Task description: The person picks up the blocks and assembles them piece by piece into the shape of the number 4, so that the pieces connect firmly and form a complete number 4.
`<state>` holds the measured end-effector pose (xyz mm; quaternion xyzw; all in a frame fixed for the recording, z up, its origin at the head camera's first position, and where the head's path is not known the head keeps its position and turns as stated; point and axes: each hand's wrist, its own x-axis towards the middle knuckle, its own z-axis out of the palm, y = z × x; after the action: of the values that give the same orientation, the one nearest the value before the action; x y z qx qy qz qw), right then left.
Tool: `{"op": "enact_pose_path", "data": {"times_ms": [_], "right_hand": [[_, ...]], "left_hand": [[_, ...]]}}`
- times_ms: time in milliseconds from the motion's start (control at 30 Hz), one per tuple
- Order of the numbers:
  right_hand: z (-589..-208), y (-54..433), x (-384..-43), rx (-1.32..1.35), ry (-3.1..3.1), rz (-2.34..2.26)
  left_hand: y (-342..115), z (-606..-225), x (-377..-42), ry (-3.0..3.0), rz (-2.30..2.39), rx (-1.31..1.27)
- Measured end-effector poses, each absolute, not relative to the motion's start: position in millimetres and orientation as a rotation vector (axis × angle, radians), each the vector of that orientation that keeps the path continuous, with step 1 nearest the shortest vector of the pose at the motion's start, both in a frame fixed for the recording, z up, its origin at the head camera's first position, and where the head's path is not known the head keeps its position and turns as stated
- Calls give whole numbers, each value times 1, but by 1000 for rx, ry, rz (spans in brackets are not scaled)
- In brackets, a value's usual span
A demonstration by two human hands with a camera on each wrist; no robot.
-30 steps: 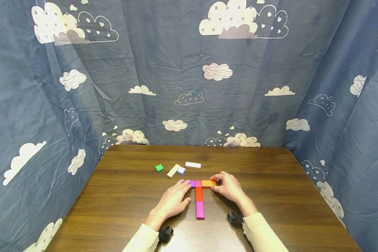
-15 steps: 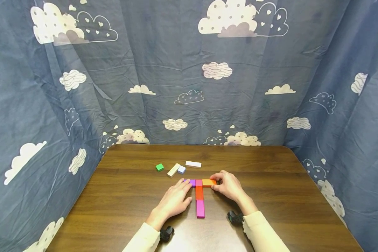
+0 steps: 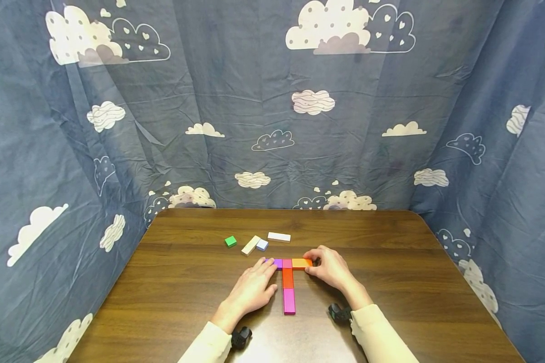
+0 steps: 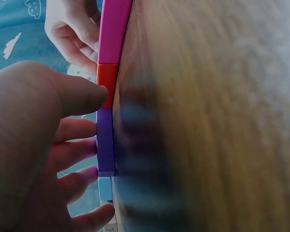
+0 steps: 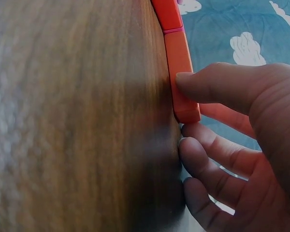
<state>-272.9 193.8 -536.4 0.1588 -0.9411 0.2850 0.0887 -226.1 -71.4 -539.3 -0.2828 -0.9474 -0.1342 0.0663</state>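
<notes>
Flat coloured blocks form a T on the table in the head view. Its bar runs from a purple block (image 3: 278, 263) through a small pink block (image 3: 287, 263) to an orange block (image 3: 302, 263). Down the stem come a red block (image 3: 288, 278) and a magenta block (image 3: 289, 301). My left hand (image 3: 249, 291) rests its extended fingertips on the purple block, covering its left part. At the bar's other end, my right hand (image 3: 330, 270) pinches the orange block, its thumb on the near side in the right wrist view and other fingers partly hidden behind.
Behind the T lie a green block (image 3: 230, 241), a cream block (image 3: 251, 245), a light blue block (image 3: 262, 245) and a white block (image 3: 279, 236). A blue cloud-patterned curtain (image 3: 254, 121) hangs behind the wooden table (image 3: 177, 272) and at its sides.
</notes>
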Motion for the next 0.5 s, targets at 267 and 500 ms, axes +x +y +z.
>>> {"op": "enact_pose_path", "data": {"times_ms": [267,500], "right_hand": [[-537,194,-275,466,-2811,854],[-536,195,-275,468,-2820,848]], "left_hand": [[-71,-538,-227,-2858,-407,-850],[-71,-540,-228,-2849,-395,-835]]}}
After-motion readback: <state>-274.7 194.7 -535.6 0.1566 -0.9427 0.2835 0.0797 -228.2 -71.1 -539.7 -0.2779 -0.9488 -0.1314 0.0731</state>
